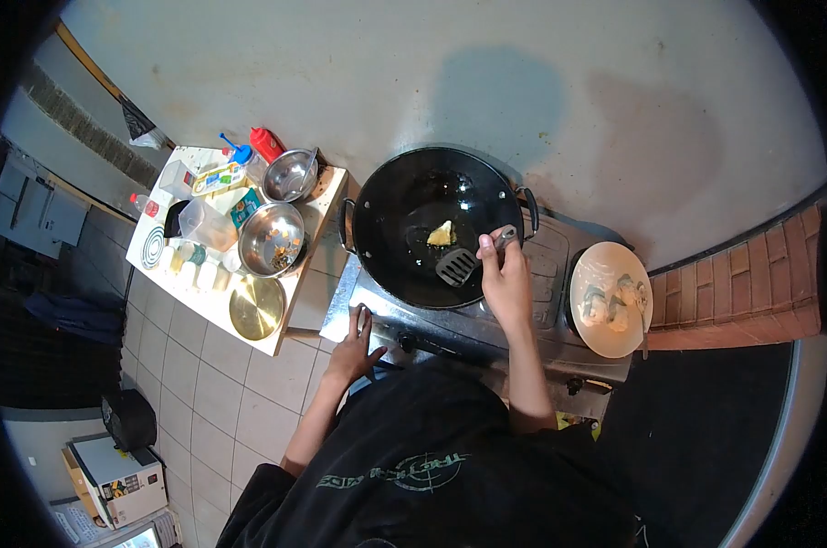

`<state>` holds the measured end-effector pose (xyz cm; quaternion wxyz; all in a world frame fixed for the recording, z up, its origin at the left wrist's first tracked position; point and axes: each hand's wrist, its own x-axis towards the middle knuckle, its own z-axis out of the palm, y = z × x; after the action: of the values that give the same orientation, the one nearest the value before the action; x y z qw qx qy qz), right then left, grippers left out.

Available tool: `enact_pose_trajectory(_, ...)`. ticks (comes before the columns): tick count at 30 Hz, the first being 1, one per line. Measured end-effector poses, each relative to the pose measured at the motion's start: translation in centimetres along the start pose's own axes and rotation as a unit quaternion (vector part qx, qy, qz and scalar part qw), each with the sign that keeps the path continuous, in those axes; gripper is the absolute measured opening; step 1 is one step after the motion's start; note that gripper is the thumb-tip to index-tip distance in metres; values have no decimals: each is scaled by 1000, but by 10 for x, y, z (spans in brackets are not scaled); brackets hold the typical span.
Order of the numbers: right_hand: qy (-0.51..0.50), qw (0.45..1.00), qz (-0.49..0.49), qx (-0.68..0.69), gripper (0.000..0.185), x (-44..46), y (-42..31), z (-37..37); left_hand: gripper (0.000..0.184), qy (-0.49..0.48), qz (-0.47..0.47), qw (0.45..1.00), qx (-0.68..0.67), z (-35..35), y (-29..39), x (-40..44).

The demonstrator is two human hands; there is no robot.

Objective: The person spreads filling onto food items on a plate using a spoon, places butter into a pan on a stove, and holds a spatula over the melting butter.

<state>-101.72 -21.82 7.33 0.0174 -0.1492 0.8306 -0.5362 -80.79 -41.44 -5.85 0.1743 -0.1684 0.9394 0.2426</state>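
Observation:
A black two-handled wok (386, 256) sits on the stove (349, 297), a shiny film of oil in its bottom. One small yellowish piece of food (442, 234) lies near the middle of it. My right hand (507, 283) is closed around the handle of a slotted spatula (455, 267), thumb along the top. The spatula's head is inside the wok, just below the food piece. At the stove's front edge, left of a knob (407, 342), my left hand (351, 354) rests with fingers stretched out and holds nothing.
Right of the wok stands a pale plate (600, 260) with several food pieces. The left-hand table (185, 297) carries metal bowls (273, 239), a gold-coloured dish (257, 308), a red bottle (266, 143) and plastic containers. A wall rises behind the stove; brickwork (742, 274) borders the right.

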Motion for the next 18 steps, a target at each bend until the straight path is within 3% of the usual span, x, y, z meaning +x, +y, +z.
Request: enact_pose_trajectory(18, 5, 999, -35, 2, 32, 4, 5, 1, 89, 4, -1, 1000, -6, 1, 1, -2)
